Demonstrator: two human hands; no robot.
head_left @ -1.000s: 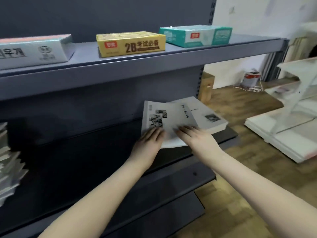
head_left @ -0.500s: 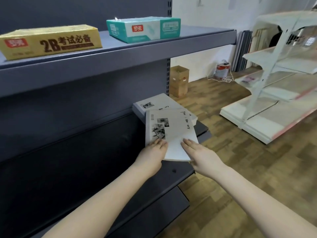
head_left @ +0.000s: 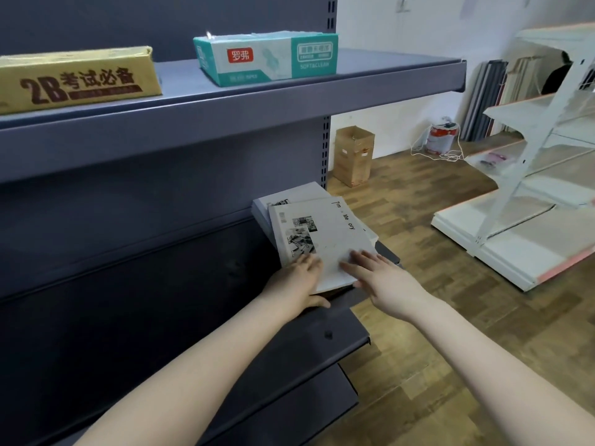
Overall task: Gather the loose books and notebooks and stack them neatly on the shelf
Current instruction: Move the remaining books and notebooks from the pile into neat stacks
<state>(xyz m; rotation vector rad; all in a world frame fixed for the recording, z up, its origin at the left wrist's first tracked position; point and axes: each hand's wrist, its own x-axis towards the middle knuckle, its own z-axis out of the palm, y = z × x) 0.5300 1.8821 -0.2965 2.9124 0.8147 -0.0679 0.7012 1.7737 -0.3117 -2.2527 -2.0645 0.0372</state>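
Left hand and right hand are nudging the book squarer (stiff, light), fingers flat on its near edge.

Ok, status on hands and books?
Left hand open on top book, near corner. Right hand open, flat on cover. Sits askew over lower book. Nothing blocking.

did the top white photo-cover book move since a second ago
Yes. The white photo-cover book slid right along the dark grey metal shelf, over the white book pile beneath.
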